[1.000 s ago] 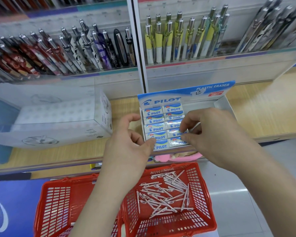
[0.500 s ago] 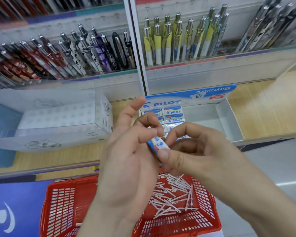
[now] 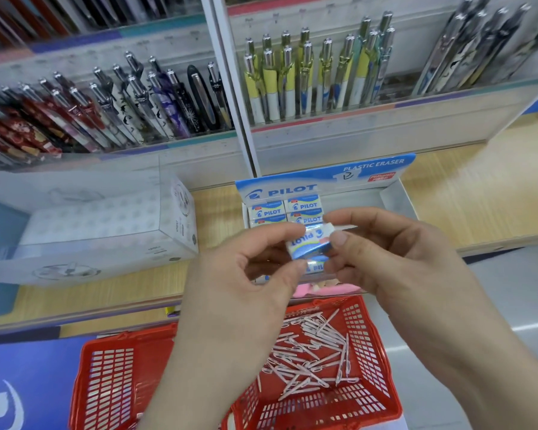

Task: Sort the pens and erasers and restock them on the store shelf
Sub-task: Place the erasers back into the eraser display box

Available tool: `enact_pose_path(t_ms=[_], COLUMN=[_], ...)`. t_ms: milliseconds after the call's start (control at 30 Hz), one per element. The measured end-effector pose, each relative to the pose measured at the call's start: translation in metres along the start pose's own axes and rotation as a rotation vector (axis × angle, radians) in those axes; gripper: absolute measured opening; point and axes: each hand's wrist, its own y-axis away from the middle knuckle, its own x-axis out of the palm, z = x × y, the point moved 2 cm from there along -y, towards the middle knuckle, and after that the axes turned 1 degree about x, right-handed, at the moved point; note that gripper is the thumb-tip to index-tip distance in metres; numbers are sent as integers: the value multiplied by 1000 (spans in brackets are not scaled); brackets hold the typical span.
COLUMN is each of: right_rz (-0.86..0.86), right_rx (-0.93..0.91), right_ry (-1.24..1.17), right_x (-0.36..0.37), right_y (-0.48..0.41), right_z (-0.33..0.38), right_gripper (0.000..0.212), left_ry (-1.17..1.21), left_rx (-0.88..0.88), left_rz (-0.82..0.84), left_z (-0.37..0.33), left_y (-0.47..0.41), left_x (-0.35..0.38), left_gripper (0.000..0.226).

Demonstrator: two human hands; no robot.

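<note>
A white and blue Pilot eraser [image 3: 308,242] is pinched between my left hand [image 3: 246,283] and my right hand [image 3: 395,259], upside down, just above the front of the Pilot eraser display box [image 3: 395,198]. Boxed erasers [image 3: 305,206] fill the box's left side in rows; its right half shows bare cardboard. Below my hands a red basket [image 3: 373,361] holds several pale pink pens [image 3: 311,352]. Another eraser [image 3: 316,265] shows under the held one.
A second red basket [image 3: 106,383] stands left of the first. A white carton [image 3: 100,231] lies on the wooden shelf [image 3: 479,206] at left. Racks of upright pens [image 3: 317,76] line the back wall. Something pink [image 3: 323,288] sits under the display box.
My hands lifted an eraser out of the box's front row and turned it over between them; both hands now sit slightly higher and farther apart.
</note>
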Motion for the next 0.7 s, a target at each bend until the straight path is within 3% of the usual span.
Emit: enact_pose_path(t_ms=[67,200,267,433,567,700], right_rz=[-11,-98,-159,-325,-431,-452], right_rx=[-11,-9,-26,-203,-265,-286], right_ry=[-12,19,82,601,862,894], right_x=[0,-5,-10,-25,-24,-18], right_y=[0,-4,-10,-37,-48,-53], right_z=[0,1,4,5,2,2], right_gripper=[24,20,19,16,8,19], left_ry=[-72,-216,-371,-762,-769,-667], left_rx=[33,133,217,261,264,244], left_rz=[-64,-114,-142,-169,-133,-156], left_z=[-1,-2,0,26,38,41], left_y=[1,1,-4,-26,-30,-32], left_x=[11,21,14,0,0,-2], left_gripper=[30,33,20,30,34,38])
